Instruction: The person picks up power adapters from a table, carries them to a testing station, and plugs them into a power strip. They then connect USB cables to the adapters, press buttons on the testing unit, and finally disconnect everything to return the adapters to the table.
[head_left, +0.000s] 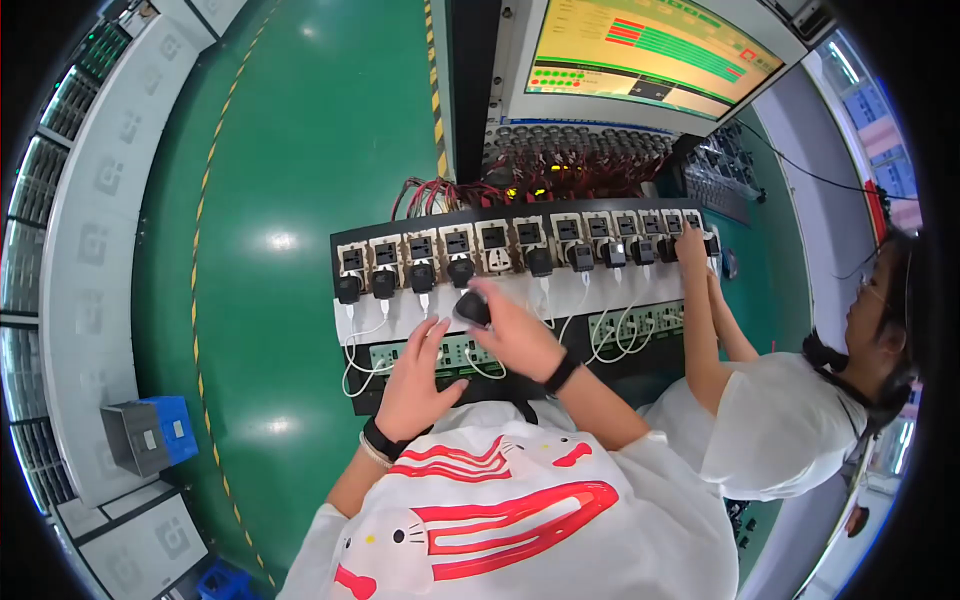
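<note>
My right hand (518,335) grips a black plug-in power adapter (473,309), raised in front of the row of sockets. Beside it, my left hand (412,388) has its fingers stretched out and spread, with nothing in them; its fingertips come near the adapter. Just beyond my right hand, one white socket (498,261) shows its bare holes. Its neighbours carry plugged-in black adapters (461,271), several with white cables running down. Below the row, a green circuit board strip (458,352) takes white cable ends; my left hand partly covers it.
At my right a co-worker (790,425) reaches to the last sockets. A monitor (650,55) stands above a bundle of dark red wires (590,175). On the left lie the green floor (290,200), a yellow-black line, and grey and blue bins (172,430).
</note>
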